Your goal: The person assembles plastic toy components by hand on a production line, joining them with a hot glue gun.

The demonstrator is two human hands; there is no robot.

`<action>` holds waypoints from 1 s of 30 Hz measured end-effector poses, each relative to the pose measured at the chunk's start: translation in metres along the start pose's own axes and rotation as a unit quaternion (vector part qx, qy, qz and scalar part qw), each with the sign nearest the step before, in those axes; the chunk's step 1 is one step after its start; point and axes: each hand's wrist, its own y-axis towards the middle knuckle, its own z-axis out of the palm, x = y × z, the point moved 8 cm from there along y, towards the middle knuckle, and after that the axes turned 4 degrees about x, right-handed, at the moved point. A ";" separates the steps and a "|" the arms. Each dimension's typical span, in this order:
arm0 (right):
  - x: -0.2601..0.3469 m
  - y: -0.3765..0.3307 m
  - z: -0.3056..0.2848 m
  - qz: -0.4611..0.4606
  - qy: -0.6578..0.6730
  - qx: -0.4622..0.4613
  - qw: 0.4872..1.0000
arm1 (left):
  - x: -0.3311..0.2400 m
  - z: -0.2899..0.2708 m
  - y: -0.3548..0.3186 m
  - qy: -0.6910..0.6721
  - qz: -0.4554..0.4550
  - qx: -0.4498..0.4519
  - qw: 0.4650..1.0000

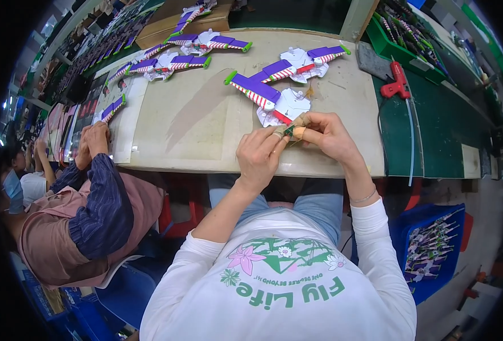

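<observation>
Above the near edge of the counter point(194, 136), a small green part point(289, 131) is pinched by the fingers of the left hand point(257, 150) and right hand point(335, 137), both turned inward, fingertips almost meeting.

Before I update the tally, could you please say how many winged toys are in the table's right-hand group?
2: the near toy, just beyond the left hand and right hand, and the far toy, behind it. No third seems hidden.

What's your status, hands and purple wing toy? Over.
Left hand, right hand: both pinching small green part. Purple-winged toy: on table, close by. Nothing blocking; red glue gun off right.
</observation>
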 end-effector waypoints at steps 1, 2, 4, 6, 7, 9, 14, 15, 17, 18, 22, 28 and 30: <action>0.000 -0.001 0.002 0.001 0.000 0.001 1.000 | -0.004 -0.002 0.002 0.017 0.007 -0.017 1.000; 0.010 -0.003 -0.004 -0.046 -0.101 -0.065 0.992 | -0.005 -0.002 0.004 0.017 0.005 -0.017 1.000; 0.019 -0.005 -0.006 -0.090 -0.201 -0.131 0.967 | -0.003 0.000 0.006 0.000 -0.014 -0.010 1.000; 0.017 -0.002 -0.006 -0.107 -0.222 -0.185 0.951 | 0.003 0.002 0.004 -0.017 -0.031 -0.012 0.999; 0.014 0.000 -0.004 -0.105 -0.223 -0.186 0.951 | 0.007 0.002 0.002 -0.031 -0.050 -0.014 0.998; 0.010 0.002 -0.006 -0.080 -0.253 -0.215 0.940 | 0.006 0.003 0.004 -0.036 -0.052 -0.011 0.998; 0.017 0.001 0.002 -0.107 -0.340 -0.251 0.900 | 0.017 0.006 0.001 -0.100 -0.122 -0.021 0.987; 0.019 0.000 0.003 -0.120 -0.359 -0.261 0.888 | 0.018 0.006 0.002 -0.103 -0.124 -0.021 0.987; 0.017 0.002 0.002 -0.124 -0.363 -0.264 0.885 | 0.022 0.008 0.007 -0.110 -0.139 -0.001 0.984; 0.018 0.003 0.002 -0.129 -0.365 -0.267 0.883 | 0.022 0.008 0.008 -0.112 -0.139 -0.001 0.984; 0.017 0.006 0.006 -0.080 -0.373 -0.250 0.890 | 0.019 0.003 0.010 -0.074 -0.105 -0.024 0.991; 0.031 0.006 0.013 -0.121 -0.432 -0.262 0.855 | 0.021 0.005 0.009 -0.096 -0.145 0.004 0.985; 0.041 0.008 0.026 -0.141 -0.510 -0.233 0.816 | 0.022 0.004 0.007 -0.090 -0.145 0.017 0.985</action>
